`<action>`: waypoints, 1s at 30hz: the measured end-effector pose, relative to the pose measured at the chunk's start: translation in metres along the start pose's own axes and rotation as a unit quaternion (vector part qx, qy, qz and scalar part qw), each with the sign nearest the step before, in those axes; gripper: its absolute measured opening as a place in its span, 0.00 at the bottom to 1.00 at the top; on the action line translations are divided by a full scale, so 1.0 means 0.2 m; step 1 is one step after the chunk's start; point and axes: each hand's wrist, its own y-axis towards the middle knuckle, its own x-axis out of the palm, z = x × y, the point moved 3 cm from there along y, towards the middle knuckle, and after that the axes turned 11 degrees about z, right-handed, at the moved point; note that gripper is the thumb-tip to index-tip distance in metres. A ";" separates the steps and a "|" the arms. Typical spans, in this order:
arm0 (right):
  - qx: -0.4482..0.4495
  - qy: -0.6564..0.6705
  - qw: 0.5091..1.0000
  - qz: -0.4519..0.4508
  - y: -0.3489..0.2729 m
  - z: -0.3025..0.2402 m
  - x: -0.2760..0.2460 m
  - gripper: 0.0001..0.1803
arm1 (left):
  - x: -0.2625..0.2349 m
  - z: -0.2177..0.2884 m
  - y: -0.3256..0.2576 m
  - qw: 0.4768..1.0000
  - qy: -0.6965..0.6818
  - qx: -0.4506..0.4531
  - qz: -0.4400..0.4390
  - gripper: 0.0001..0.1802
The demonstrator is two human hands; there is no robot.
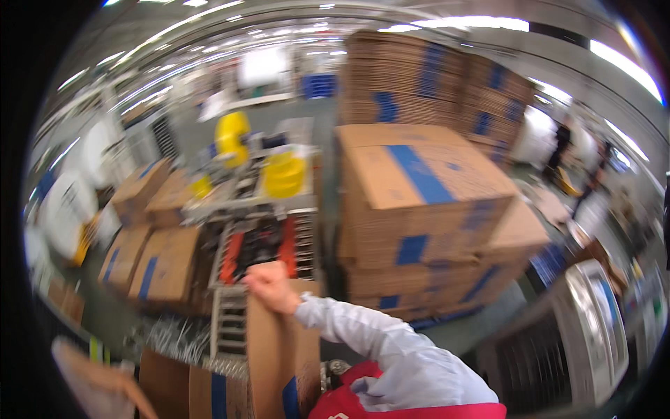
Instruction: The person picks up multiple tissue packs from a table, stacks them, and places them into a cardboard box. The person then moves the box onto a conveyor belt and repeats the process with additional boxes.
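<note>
At near ctr., wearer's R hand point(274, 286), the closer one, was clenched on the far left edge of a cardboard box point(266, 349), which stretched nearward from the grip, long axis running approx. near-far.

We see a large factory hall under a grey ceiling point(578, 61), crossed by bright strip lights point(474, 24) that bend toward the rim. Below us the grey-green floor point(497, 312) shows between the stock and the machinery. Ahead of us runs a roller conveyor point(229, 328) with a metal frame. To our right we find tall stacks of flattened cardboard point(405, 77) marked with blue bands. Further back we notice blue plastic pallets point(319, 86) and a bright white panel point(265, 68); the equipment around them is too blurred for us to identify.
</note>
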 end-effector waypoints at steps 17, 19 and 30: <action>0.323 0.034 0.931 -0.167 -0.51 0.76 0.29 0.69 | -0.18 0.51 -0.60 0.827 -0.024 0.047 0.559 0.29; 0.286 0.093 0.929 -0.217 -0.54 0.84 0.25 0.64 | -0.23 0.53 -0.60 0.813 0.030 0.035 0.581 0.30; 0.407 0.212 0.789 -0.409 -0.51 1.24 0.57 0.52 | 0.83 0.85 -0.37 0.987 0.149 -0.058 0.026 0.42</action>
